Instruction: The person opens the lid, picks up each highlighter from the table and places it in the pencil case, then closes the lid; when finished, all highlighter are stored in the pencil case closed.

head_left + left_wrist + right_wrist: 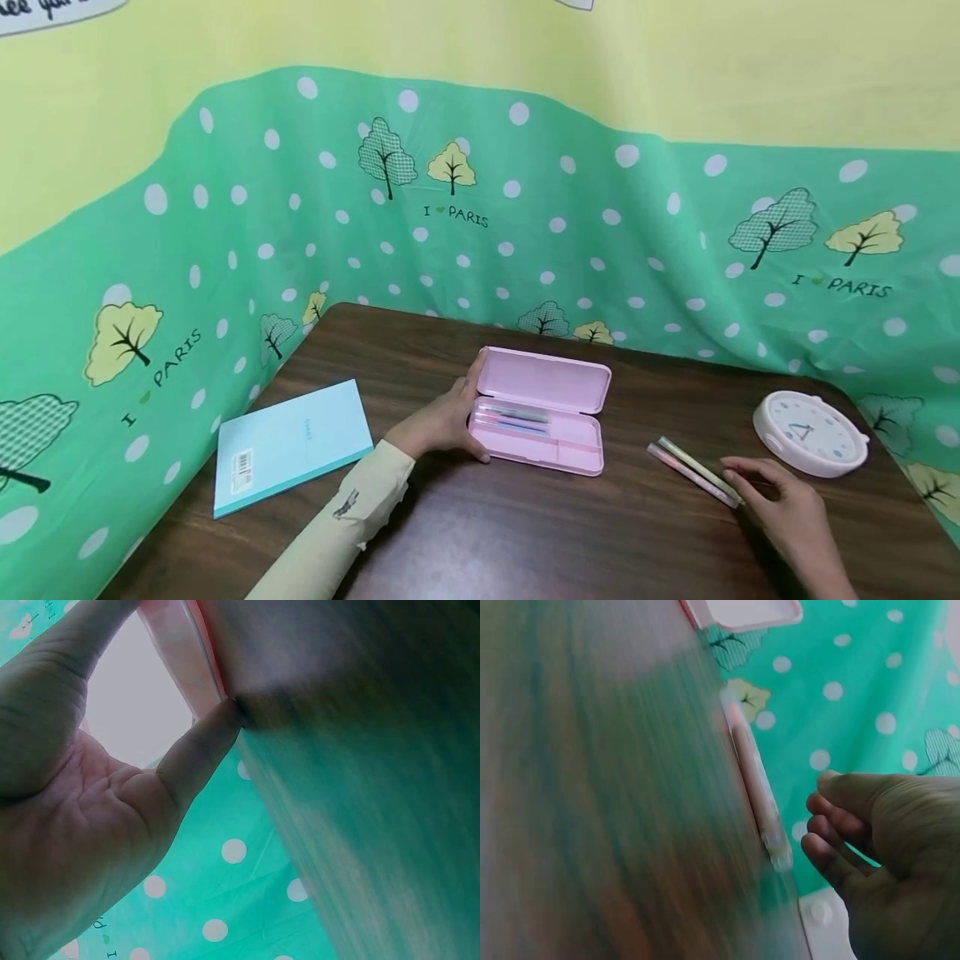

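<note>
Rn, 2 pens [692, 476] lie just L of R hand [793, 506].

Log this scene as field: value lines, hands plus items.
left hand: touching left end of case
right hand: at right end of loose pens, not gripping
case: pink, open, stored pens inside
loose pens: two, side by side on table
notebook: light blue, closed, left of case
clock: right of loose pens
</note>
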A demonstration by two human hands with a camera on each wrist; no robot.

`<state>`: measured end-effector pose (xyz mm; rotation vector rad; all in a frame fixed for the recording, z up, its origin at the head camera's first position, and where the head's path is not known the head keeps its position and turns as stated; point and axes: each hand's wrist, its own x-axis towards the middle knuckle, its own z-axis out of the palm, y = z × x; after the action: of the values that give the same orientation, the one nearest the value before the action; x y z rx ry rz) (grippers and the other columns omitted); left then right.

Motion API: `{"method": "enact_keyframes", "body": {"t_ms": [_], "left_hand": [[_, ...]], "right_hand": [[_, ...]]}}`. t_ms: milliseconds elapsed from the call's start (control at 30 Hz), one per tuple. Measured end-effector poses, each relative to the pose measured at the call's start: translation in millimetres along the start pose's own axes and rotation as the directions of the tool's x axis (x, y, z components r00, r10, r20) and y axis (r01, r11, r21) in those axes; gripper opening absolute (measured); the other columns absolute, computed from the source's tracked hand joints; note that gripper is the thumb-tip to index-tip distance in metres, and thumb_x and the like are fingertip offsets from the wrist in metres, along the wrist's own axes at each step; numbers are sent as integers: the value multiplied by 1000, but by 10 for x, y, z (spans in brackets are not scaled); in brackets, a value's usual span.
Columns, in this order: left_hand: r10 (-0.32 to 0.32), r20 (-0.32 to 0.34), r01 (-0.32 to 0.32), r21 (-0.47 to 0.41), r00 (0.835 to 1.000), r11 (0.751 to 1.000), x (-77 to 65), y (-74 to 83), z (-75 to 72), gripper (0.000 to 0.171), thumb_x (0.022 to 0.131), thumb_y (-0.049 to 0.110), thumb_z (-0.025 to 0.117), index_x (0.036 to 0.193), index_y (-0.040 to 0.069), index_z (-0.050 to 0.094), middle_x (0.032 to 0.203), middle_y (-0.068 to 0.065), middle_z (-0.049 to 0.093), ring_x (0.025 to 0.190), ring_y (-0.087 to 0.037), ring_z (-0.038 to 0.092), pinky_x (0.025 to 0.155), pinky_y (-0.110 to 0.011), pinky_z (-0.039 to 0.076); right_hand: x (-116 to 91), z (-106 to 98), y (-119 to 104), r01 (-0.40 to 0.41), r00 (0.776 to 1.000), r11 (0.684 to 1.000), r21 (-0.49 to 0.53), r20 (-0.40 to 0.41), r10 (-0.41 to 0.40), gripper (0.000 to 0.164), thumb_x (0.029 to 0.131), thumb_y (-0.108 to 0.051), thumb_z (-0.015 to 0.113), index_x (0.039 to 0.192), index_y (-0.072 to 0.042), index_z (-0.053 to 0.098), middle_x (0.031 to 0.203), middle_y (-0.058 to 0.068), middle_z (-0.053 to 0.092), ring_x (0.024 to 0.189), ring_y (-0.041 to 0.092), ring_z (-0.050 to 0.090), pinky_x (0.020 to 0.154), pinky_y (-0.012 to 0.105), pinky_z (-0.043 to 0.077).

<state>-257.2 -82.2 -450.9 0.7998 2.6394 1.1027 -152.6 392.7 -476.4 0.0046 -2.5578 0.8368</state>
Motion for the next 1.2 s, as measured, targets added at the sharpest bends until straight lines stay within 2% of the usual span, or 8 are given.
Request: {"method": "enact_keyframes", "body": {"t_ms": [100,267,433,567,733,800,967,1200], "left_hand": [[42,-26,-42,4,999,999,-4,-67,-8,163,71,23,106,170,24,-23,163,-33,32,137,-44,51,113,-56,47],[38,-25,-38,-9,999,999,1,-106,-21,165,70,24,106,170,26,-25,166,-33,27,142,-46,47,114,-58,45],[77,-39,-75,39,996,996,54,-202,19,166,68,33,107,170,25,-24,163,-33,31,137,-45,52,110,-55,49],[63,-16,-63,-7,998,998,11,-82,-28,166,67,26,108,170,22,-23,166,-34,27,141,-47,48,114,-58,45],[101,-38,-99,48,994,994,74,-217,50,165,69,36,106,170,24,-23,167,-32,28,141,-44,48,111,-54,49],[90,-34,-88,53,995,995,82,-211,60,164,70,35,106,170,24,-23,167,-31,27,141,-43,48,112,-54,48],[10,1,-10,20,1000,1000,10,0,6,162,70,21,106,171,18,-21,172,-29,22,148,-43,43,118,-56,42],[14,0,-14,28,1000,1000,4,16,12,162,70,21,106,170,18,-21,170,-30,24,146,-43,45,117,-55,43]], "right_hand": [[26,-25,45,6,1000,1000,-24,25,-6,16,93,-3,85,109,-3,83,95,-19,72,92,-31,43,76,6,37],[73,-18,79,-5,995,998,-69,104,12,16,95,-12,85,110,-6,84,96,2,77,90,-26,45,74,14,38],[76,-5,96,-16,992,996,-92,122,27,16,93,-8,86,109,-5,84,92,1,75,84,-16,52,72,16,38],[82,2,103,-20,989,994,-109,142,36,17,93,-6,85,109,-3,83,92,2,73,80,-11,53,69,14,38],[81,10,108,-13,987,990,-137,158,35,17,92,-5,85,108,-1,82,92,4,73,78,-10,52,68,18,41],[75,11,108,-14,987,990,-141,157,37,16,93,-6,85,108,-2,83,92,4,74,78,-9,52,68,19,41],[72,3,110,-32,984,988,-151,167,57,16,95,-9,84,108,-1,83,93,4,74,79,-7,54,68,22,43],[61,-7,106,-50,983,987,-151,166,75,16,96,-9,82,110,0,82,95,8,75,82,2,59,69,26,44]]}}
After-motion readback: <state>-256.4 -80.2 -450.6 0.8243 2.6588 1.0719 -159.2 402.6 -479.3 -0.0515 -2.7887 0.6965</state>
